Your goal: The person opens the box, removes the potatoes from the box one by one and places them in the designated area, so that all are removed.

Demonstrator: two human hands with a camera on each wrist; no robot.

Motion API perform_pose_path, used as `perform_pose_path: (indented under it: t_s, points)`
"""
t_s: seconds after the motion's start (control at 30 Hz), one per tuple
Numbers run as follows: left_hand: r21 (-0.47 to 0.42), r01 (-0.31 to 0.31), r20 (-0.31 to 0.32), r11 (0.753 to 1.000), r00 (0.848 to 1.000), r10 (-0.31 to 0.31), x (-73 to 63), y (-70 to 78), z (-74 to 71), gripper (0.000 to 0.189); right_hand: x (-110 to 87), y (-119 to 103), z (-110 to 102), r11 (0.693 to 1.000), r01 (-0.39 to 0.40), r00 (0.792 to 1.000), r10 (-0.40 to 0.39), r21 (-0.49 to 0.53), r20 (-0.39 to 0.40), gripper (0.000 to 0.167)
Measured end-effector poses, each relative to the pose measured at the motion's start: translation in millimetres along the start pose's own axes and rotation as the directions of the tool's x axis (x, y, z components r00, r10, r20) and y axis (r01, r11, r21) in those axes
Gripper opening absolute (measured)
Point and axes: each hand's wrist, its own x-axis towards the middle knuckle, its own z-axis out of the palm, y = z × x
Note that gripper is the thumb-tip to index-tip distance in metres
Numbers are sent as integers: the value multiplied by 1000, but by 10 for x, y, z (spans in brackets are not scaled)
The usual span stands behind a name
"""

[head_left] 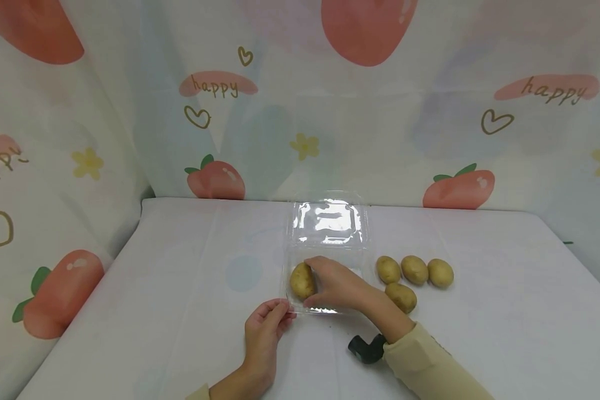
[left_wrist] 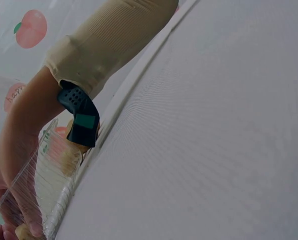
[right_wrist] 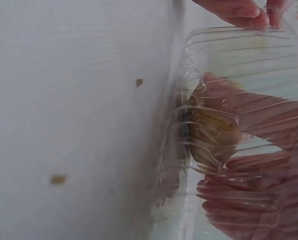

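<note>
A clear plastic clamshell box [head_left: 325,310] lies on the table with its lid [head_left: 330,221] folded back, away from me. My right hand [head_left: 336,284] reaches into the base and grips a potato [head_left: 301,281] at its left side, thumb at the near end and fingers at the far end. Through the box's ribbed wall, the right wrist view shows this potato [right_wrist: 213,132] low against the base. At the front left corner, my left hand [head_left: 266,332] pinches the box's rim between thumb and fingers.
Right of the box, several potatoes [head_left: 414,270] sit close together, one nearer me beside the right forearm. A black device [head_left: 367,349] is at the right wrist, by the sleeve. Small brown crumbs [right_wrist: 58,179] dot the white tablecloth [head_left: 190,289]. A printed curtain [head_left: 370,128] stands behind.
</note>
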Motion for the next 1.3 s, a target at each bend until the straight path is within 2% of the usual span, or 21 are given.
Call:
perform_pose_path:
  t_s: [0.6,1.0,1.3]
  points:
    - [-2,-8,2,1000,1000,8,-14,10,4,17,77,-2,13,996,-26,1000,27,-81,13,74]
    - [-10,-5,4,1000,1000,5,-3,-4,3,15,90,32,-20,997,33,999,-30,-71,35,69]
    - [-14,-8,6,1000,1000,8,0,-11,-1,15,140,43,-19,996,24,999,-21,-89,41,76]
